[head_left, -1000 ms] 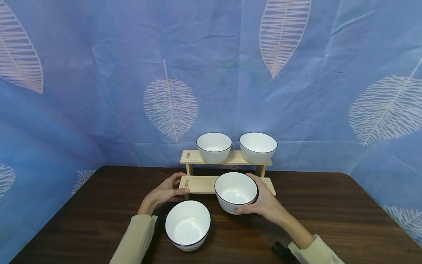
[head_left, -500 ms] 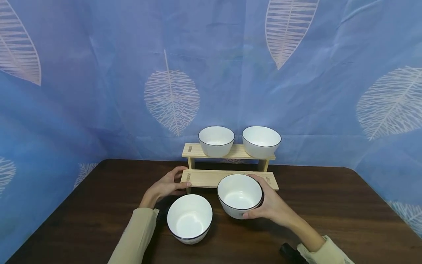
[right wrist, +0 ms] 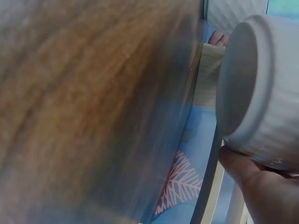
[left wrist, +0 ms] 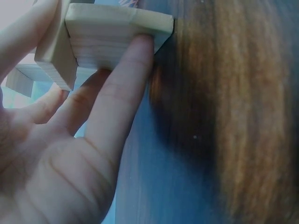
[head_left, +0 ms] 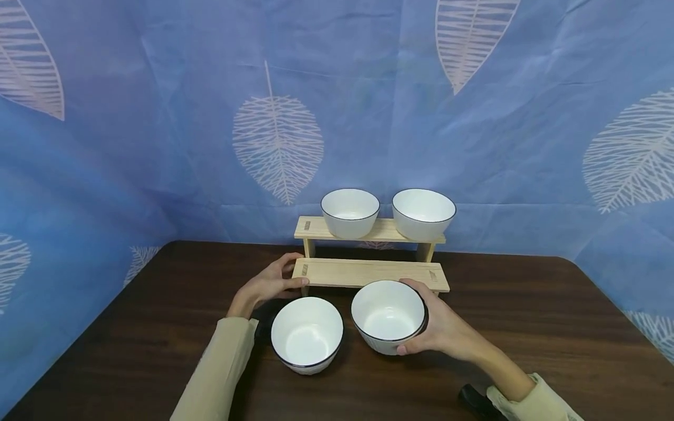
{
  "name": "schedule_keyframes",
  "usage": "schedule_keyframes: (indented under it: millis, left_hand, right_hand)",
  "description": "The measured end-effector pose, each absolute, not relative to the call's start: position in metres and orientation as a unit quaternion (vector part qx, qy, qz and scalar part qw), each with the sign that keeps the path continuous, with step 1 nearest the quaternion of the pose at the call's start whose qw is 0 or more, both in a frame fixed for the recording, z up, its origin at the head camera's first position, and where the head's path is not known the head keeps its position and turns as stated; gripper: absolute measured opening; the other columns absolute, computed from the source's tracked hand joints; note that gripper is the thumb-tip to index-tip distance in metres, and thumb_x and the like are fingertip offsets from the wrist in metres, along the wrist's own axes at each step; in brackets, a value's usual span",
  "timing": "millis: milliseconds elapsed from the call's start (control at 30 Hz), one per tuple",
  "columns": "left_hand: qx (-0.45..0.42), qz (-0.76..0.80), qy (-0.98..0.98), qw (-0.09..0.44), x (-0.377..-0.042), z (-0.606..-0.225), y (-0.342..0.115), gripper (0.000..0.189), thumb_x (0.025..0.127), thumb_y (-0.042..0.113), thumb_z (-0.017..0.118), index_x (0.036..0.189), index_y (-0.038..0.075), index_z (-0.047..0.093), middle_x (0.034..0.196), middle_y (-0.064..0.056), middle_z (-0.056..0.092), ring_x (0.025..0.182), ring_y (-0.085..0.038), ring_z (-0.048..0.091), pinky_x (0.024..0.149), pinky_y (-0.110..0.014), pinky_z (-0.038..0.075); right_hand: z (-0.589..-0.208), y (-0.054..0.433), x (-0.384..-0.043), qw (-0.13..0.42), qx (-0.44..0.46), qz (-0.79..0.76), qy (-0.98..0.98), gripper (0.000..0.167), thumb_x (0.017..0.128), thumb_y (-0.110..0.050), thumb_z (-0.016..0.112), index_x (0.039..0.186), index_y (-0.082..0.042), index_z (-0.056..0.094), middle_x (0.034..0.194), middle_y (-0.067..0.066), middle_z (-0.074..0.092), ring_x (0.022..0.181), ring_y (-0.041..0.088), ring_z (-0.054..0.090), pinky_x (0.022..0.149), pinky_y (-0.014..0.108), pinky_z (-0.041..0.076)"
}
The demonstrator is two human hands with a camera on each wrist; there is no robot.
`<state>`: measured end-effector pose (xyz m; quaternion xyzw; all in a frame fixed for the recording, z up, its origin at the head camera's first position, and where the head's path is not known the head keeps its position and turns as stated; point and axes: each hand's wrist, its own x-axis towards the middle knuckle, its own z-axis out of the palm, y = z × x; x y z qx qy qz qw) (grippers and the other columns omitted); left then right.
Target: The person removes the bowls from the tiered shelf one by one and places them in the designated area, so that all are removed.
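My right hand (head_left: 439,321) grips a white bowl (head_left: 388,313) with a dark rim by its right side. The thumb lies low on the front wall, and the bowl's underside shows in the right wrist view, tilted toward that camera. Just left of it, a matching white bowl (head_left: 307,333) stands on the table. My left hand (head_left: 271,282) holds the left end of the two-tier wooden stand (head_left: 342,272), thumb at the lower shelf's front. In the left wrist view, fingers (left wrist: 117,100) press against the stand's leg (left wrist: 100,37). Two more bowls, a left bowl (head_left: 350,213) and a right bowl (head_left: 423,214), sit on the upper shelf.
The dark wooden table (head_left: 526,316) spreads out around the stand. A blue cloth (head_left: 358,117) with white leaf prints hangs behind it. Near the right sleeve (head_left: 532,400) is a black strap piece (head_left: 476,400).
My right hand has drawn its bowl forward from the lower shelf, down beside the standing bowl. The left hand stays on the stand. The head view has tilted slightly downward.
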<state>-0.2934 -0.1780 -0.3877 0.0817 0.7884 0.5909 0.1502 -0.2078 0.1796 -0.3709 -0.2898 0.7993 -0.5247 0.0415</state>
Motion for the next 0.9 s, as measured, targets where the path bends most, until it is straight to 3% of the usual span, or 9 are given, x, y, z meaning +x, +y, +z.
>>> schedule_keyframes:
  millis: [400,633,900]
  left_hand:
    - [0.085,0.593,0.786,0.155,-0.2954,-0.3832,-0.1766,0.071,0.098,0.004,0.067,0.156,0.004,0.026,0.151,-0.028,0.041,0.118,-0.037,0.061,0.097,-0.050,0.053]
    - [0.089,0.595,0.783,0.158,-0.2957,-0.3847,-0.1763,0.071,0.098,0.004,0.067,0.156,0.003,0.025,0.149,-0.028,0.042,0.115,-0.035,0.063,0.096,-0.050,0.054]
    - [0.083,0.595,0.784,0.158,-0.2921,-0.3856,-0.1783,0.072,0.098,0.004,0.067,0.157,0.004,0.025,0.150,-0.028,0.040,0.116,-0.035,0.062,0.096,-0.049,0.054]
  right_hand:
    - [-0.3746,0.1838,-0.2061,0.065,-0.312,-0.501,0.804,0.105,0.067,-0.012,0.093,0.150,0.008,0.030,0.136,0.028,0.051,0.116,0.041,0.057,0.084,0.035,0.055]
    - [-0.3728,0.1864,-0.2043,0.116,-0.320,-0.490,0.802,0.109,0.070,-0.013,0.092,0.152,0.009,0.023,0.137,0.028,0.048,0.118,0.040,0.055,0.087,0.032,0.054]
    - [-0.3736,0.1823,-0.2061,0.169,-0.344,-0.463,0.799,0.112,0.073,-0.016,0.091,0.153,0.008,0.017,0.142,0.029,0.042,0.122,0.043,0.051,0.090,0.044,0.052]
